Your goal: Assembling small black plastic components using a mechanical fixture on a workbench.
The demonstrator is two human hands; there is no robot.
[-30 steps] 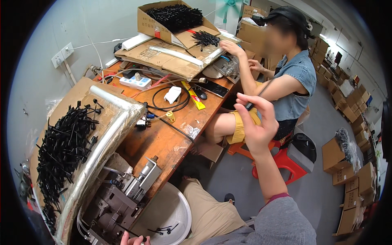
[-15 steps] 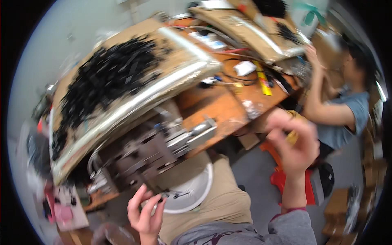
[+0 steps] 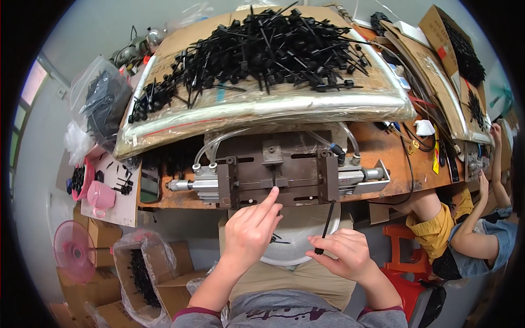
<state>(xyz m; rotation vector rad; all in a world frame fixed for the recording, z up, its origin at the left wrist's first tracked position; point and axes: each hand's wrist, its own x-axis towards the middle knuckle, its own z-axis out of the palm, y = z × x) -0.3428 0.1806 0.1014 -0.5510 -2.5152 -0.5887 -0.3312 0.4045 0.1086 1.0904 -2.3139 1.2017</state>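
one black tie (image 3: 328,225) is clamped between the right hand's (image 3: 347,254) thumb and fingers: thick end at the grip, long axis nearly upright, thin tip toward the right end of the machine (image 3: 303,175). the left hand (image 3: 249,235) points its index finger at the machine's middle; whether it grips anything, i cannot tell. on the orange table (image 3: 377,145), cardboard (image 3: 376,76) bears a heap (image 3: 268,49); a co-worker (image 3: 486,240) sits right.

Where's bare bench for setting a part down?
Orange wooden tabletop, between the brown cardboard tray's front edge, silver metal bracket and thin black cable. Crowded: the tray, heaped with black plastic ties, and dark metal fixture, at the left hand.
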